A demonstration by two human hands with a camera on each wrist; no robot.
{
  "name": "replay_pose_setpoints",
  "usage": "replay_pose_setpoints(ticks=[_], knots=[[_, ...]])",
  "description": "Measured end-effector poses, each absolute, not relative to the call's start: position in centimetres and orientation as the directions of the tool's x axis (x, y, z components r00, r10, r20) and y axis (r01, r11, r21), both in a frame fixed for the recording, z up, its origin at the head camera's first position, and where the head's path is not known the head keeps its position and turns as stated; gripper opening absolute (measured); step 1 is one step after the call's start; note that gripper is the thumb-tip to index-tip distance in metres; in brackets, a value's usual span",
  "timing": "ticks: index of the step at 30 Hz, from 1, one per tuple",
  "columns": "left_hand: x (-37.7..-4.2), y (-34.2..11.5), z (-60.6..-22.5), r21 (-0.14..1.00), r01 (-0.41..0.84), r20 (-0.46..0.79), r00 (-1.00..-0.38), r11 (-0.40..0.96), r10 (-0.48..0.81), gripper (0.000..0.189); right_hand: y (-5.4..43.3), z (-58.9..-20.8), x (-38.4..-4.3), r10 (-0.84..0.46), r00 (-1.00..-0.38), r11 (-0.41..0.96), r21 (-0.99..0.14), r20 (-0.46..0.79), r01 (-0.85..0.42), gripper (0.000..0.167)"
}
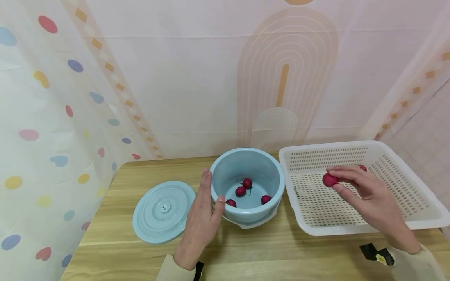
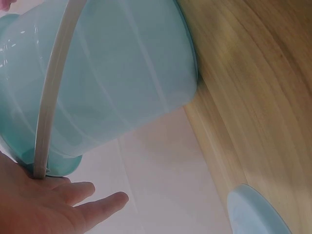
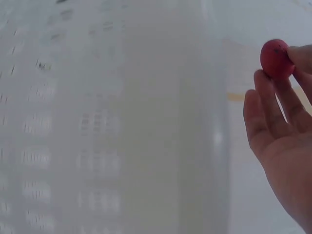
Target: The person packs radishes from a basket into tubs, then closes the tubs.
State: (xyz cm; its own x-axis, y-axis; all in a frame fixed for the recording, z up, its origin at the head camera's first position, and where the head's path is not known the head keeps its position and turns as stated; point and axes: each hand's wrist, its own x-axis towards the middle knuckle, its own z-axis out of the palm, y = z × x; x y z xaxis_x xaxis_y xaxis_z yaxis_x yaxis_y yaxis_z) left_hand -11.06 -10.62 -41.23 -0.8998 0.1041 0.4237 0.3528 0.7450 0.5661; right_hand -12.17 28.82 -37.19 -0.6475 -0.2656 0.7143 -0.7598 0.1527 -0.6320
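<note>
My right hand [image 1: 372,195] pinches a red radish [image 1: 329,180] between thumb and fingertips, held over the white slotted basket [image 1: 300,218]. In the right wrist view the radish [image 3: 276,59] shows round and red with a dark spot. At the left side of a light-blue bucket [image 1: 247,158], my left hand [image 1: 204,216] has its fingers straight, right at the rim. Several radishes [image 1: 240,191] lie inside the bucket. Its pale handle [image 2: 51,87] hangs down along the outer wall in the left wrist view.
A round light-blue lid [image 1: 151,218] lies on the wooden table [image 1: 116,230], left of the bucket. Another radish [image 1: 363,168] sits in the basket, partly hidden behind my right hand. A patterned curtain [image 1: 197,86] hangs behind the table.
</note>
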Motion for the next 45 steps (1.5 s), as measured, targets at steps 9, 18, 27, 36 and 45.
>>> replay_pose_setpoints(ticks=[9, 18, 27, 36, 45], knots=[[-11.1, -10.5, -41.2, 0.561, 0.358, 0.430, -0.897, 0.747, 0.108, 0.071, 26.6, -36.9, -12.3, -0.213, -0.639, 0.006, -0.653, 0.739, -0.757, 0.031], [-11.0, -10.6, -41.2, 0.561, 0.358, 0.434, -0.895, 0.746, 0.103, 0.070, 24.1, -36.4, -12.0, -0.191, -0.708, 0.158, -0.691, 0.680, -0.706, 0.039], [-11.0, -10.6, -41.2, 0.560, 0.356, 0.436, -0.895, 0.748, 0.099, 0.069, 21.8, -36.6, -12.4, -0.222, -0.691, 0.271, -0.638, 0.687, -0.721, 0.046], [-11.1, -10.6, -41.2, 0.564, 0.360, 0.438, -0.893, 0.743, 0.101, 0.071, 19.7, -36.8, -12.9, -0.309, -0.635, 0.347, -0.538, 0.708, -0.768, 0.052], [-11.1, -10.7, -41.4, 0.562, 0.365, 0.443, -0.891, 0.743, 0.103, 0.070, 18.4, -37.2, -13.4, -0.367, -0.645, 0.402, -0.511, 0.670, -0.759, 0.048]])
